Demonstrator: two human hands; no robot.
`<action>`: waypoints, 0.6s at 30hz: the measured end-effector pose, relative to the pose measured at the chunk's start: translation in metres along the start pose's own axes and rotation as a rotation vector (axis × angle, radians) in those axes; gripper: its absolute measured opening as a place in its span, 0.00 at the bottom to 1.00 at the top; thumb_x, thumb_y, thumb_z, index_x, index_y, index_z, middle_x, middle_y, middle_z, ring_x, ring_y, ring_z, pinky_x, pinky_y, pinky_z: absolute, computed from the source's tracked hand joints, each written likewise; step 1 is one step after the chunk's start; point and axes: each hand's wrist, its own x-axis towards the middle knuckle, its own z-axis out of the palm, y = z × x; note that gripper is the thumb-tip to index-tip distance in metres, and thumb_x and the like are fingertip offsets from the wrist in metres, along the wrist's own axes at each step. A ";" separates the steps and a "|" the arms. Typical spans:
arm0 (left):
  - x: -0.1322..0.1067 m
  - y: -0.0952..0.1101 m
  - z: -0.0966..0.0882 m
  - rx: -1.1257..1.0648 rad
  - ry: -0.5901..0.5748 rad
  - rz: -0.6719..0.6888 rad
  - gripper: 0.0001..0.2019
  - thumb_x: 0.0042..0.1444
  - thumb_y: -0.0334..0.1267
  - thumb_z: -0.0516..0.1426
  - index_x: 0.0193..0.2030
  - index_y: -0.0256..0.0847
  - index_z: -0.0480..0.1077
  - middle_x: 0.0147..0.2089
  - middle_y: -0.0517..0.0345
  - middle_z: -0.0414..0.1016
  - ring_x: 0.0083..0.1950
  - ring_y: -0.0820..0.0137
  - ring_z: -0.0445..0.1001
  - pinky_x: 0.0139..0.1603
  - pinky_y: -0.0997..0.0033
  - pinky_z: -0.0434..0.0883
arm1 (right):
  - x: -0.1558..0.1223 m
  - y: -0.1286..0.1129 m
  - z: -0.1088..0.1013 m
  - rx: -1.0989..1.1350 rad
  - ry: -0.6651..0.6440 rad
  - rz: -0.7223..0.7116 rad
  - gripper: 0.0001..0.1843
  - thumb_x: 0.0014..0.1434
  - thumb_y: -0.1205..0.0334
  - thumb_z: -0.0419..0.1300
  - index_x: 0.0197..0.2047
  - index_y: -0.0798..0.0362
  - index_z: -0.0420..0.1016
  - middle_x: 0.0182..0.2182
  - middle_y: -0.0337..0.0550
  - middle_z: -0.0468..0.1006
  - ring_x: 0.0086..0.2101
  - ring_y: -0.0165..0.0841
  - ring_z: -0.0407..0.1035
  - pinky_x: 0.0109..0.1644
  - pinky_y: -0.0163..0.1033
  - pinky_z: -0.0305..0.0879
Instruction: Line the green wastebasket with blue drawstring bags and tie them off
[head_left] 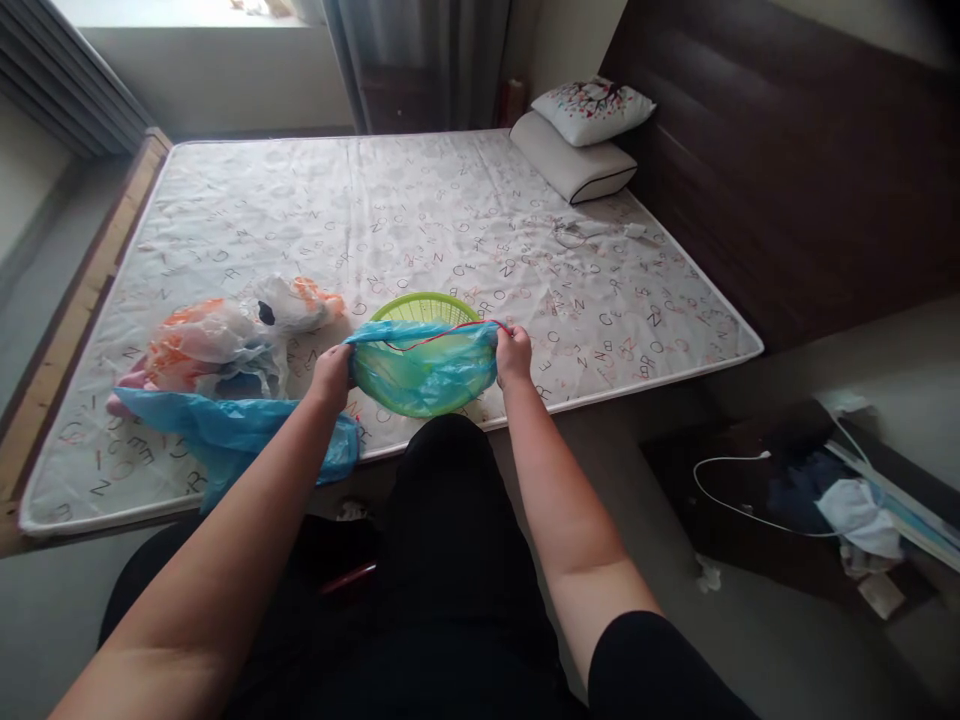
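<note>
The left hand (330,376) and the right hand (514,356) are each closed on 1 side of the blue drawstring bag (424,380). The bag is stretched around the green basket (424,306), which sits at the near edge of the mattress (465,215). Just to the left lie crumpled white-orange bags (225,340) and another blue bag (240,432). 2 pillows (581,140) are well apart, behind.

Blue bag (427,375) with red drawstring (442,331); green basket (424,307); letter-print mattress (465,215).
</note>
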 end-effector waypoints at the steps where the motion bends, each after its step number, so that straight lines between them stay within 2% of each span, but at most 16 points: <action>1: 0.000 0.001 -0.004 0.025 0.015 0.005 0.16 0.52 0.48 0.64 0.41 0.39 0.76 0.32 0.55 0.73 0.32 0.66 0.73 0.32 0.67 0.74 | 0.001 0.000 0.000 -0.003 -0.009 -0.007 0.11 0.59 0.52 0.55 0.39 0.50 0.72 0.32 0.38 0.75 0.34 0.35 0.69 0.42 0.39 0.68; 4: 0.000 0.005 -0.019 0.109 0.023 0.020 0.19 0.50 0.50 0.66 0.43 0.38 0.79 0.34 0.54 0.75 0.32 0.65 0.72 0.32 0.68 0.73 | -0.003 -0.007 -0.003 -0.039 -0.193 -0.022 0.11 0.58 0.53 0.56 0.39 0.50 0.74 0.29 0.37 0.75 0.32 0.34 0.68 0.40 0.38 0.67; 6: 0.002 0.006 -0.025 0.125 0.007 0.069 0.21 0.49 0.50 0.66 0.43 0.36 0.81 0.34 0.53 0.77 0.33 0.66 0.72 0.33 0.69 0.72 | -0.008 -0.015 -0.002 -0.058 -0.305 -0.087 0.11 0.58 0.55 0.57 0.39 0.50 0.74 0.31 0.38 0.77 0.34 0.35 0.70 0.42 0.38 0.67; 9: 0.007 0.006 -0.027 0.076 0.009 0.238 0.23 0.45 0.49 0.68 0.45 0.35 0.83 0.38 0.52 0.80 0.39 0.66 0.74 0.39 0.71 0.72 | -0.014 -0.029 0.006 -0.091 -0.309 -0.243 0.08 0.55 0.58 0.59 0.39 0.50 0.74 0.38 0.41 0.80 0.40 0.36 0.72 0.47 0.38 0.67; 11: 0.009 0.008 -0.027 0.052 0.028 0.302 0.24 0.44 0.47 0.68 0.46 0.35 0.83 0.40 0.52 0.82 0.41 0.66 0.75 0.42 0.73 0.72 | -0.016 -0.038 0.012 -0.152 -0.293 -0.246 0.08 0.55 0.58 0.60 0.39 0.50 0.73 0.38 0.41 0.80 0.39 0.36 0.72 0.47 0.39 0.67; 16: 0.006 0.017 -0.029 0.046 -0.001 0.217 0.17 0.45 0.46 0.67 0.36 0.34 0.82 0.26 0.58 0.74 0.29 0.72 0.68 0.28 0.76 0.64 | -0.017 -0.050 0.022 -0.228 -0.341 -0.198 0.08 0.58 0.55 0.58 0.34 0.51 0.73 0.29 0.38 0.76 0.31 0.33 0.68 0.41 0.39 0.65; 18: 0.005 0.021 -0.031 0.032 -0.036 0.162 0.16 0.45 0.47 0.67 0.34 0.33 0.81 0.24 0.59 0.71 0.26 0.73 0.65 0.25 0.76 0.62 | -0.016 -0.050 0.026 -0.186 -0.419 -0.186 0.11 0.59 0.55 0.57 0.31 0.51 0.74 0.25 0.37 0.74 0.29 0.32 0.66 0.37 0.37 0.65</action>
